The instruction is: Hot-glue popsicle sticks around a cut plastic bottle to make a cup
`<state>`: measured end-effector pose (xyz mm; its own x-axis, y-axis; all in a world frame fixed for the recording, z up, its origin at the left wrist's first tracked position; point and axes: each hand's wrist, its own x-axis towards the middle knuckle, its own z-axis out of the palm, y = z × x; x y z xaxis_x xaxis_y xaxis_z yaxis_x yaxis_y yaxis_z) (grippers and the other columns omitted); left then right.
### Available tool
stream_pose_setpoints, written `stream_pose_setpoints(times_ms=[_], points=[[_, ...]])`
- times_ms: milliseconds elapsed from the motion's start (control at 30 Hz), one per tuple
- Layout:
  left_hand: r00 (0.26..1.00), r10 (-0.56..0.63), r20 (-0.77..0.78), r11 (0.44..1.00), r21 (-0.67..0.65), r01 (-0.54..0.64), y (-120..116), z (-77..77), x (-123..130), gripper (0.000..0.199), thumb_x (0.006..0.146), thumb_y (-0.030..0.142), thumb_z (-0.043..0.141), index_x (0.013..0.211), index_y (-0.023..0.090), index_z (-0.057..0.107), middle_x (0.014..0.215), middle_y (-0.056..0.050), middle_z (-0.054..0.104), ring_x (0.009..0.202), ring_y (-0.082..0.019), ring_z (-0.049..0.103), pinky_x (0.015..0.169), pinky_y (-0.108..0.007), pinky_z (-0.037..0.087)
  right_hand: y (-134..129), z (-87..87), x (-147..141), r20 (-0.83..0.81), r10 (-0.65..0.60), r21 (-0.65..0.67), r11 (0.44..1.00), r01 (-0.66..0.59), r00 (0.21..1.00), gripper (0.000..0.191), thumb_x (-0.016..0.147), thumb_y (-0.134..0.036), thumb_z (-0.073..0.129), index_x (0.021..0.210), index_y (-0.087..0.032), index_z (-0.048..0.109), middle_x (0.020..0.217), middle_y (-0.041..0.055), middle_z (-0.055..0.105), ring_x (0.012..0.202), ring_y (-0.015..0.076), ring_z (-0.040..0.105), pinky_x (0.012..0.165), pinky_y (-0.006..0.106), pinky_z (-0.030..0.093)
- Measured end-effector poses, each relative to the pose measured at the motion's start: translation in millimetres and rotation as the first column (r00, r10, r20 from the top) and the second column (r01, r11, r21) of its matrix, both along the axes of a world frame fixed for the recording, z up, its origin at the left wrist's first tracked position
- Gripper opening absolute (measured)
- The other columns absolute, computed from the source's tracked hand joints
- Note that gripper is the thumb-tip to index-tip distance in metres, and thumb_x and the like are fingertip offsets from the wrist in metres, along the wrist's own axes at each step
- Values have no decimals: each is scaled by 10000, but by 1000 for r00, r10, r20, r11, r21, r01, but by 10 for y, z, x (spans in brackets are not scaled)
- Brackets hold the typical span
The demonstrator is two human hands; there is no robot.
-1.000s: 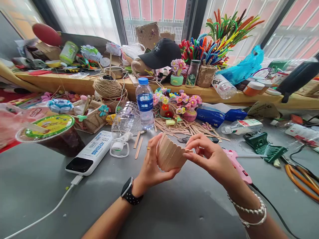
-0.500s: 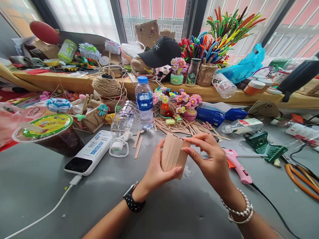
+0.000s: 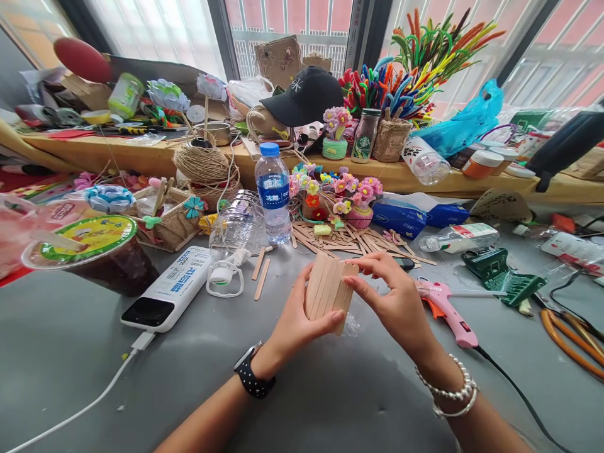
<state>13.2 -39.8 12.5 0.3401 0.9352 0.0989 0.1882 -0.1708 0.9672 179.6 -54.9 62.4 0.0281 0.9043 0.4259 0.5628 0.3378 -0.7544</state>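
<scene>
Over the front of the tabletop [image 3: 302, 402], with room to move between a white power bank [image 3: 167, 289] and one pink glue gun [image 3: 453, 314], the left hand [image 3: 295, 314] curls half-closed round a wooden-stick piece [image 3: 325, 289], while the right hand [image 3: 389, 292] pinches its right edge. Two loose sticks [image 3: 262, 280] lie left of it, below one blue-capped bottle [image 3: 274, 196]. The grey, smooth surface reaches back to a crowded ledge [image 3: 141, 156] beneath windows [image 3: 290, 19].

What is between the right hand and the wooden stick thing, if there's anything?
Nothing visible: the right hand touches the right edge of the wooden stick piece, and the left hand holds its other side. The pink glue gun lies to the right, not between them.
</scene>
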Motion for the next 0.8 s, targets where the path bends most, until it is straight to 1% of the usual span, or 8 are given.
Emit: stream_pose_setpoints(times_ms=[133,200,433,500,567,667,733,800], points=[[1000,-1,4,1000,13,1,-8,16,-3,810,641,484,642,1277,207,225,1253,-126,404,1106,-306,434,920,-458,368,28,70,122,-71,106,-144,983,-116,992,233,747,-419,585,884,-235,625,869,12,602,803,146,543,729,290,430],[1000,6,-2,1000,28,-6,-11,17,-7,814,639,479,645,1276,211,216,1257,-123,397,1114,-305,426,926,-458,362,29,94,150,-76,136,-176,973,-147,988,233,727,-422,605,851,-225,625,867,14,597,830,152,545,751,290,425],[999,19,-45,996,86,-15,-9,-5,-17,839,633,467,654,1291,219,197,1277,-118,373,1128,-310,414,927,-450,368,8,107,91,-9,181,-173,968,-180,983,201,699,-396,639,650,-206,598,879,19,553,869,158,536,818,297,404],[999,7,-45,995,100,-3,-6,-24,-22,847,632,459,651,1297,210,188,1274,-130,373,1126,-319,417,925,-468,367,7,106,87,-4,183,-170,969,-181,983,208,706,-387,634,638,-201,574,884,20,552,874,157,537,819,300,409],[999,9,-44,986,166,-2,-1,-50,-29,852,629,421,657,1303,220,176,1283,-133,357,1133,-322,410,931,-484,358,6,107,96,23,212,-161,965,-206,977,204,720,-377,624,642,-199,563,901,21,550,887,155,533,821,305,415],[997,60,-44,934,356,-40,10,-82,-45,901,610,328,677,1321,242,131,1313,-135,308,1178,-323,368,957,-502,329,-7,120,125,145,281,-104,958,-268,949,160,742,-343,610,675,-203,573,952,34,540,938,163,509,837,324,415],[993,105,-46,873,483,-70,17,-92,-56,956,594,296,698,1335,238,96,1329,-146,278,1207,-324,334,974,-508,310,-30,141,142,265,300,-33,952,-303,916,111,742,-301,617,681,-213,588,982,38,533,973,177,480,855,344,406],[986,158,-53,802,589,-97,24,-94,-65,1007,571,309,729,1346,215,92,1328,-160,273,1223,-327,307,988,-511,297,-64,170,152,369,289,42,944,-326,884,78,735,-261,625,668,-228,602,999,34,528,993,188,456,867,361,399]])
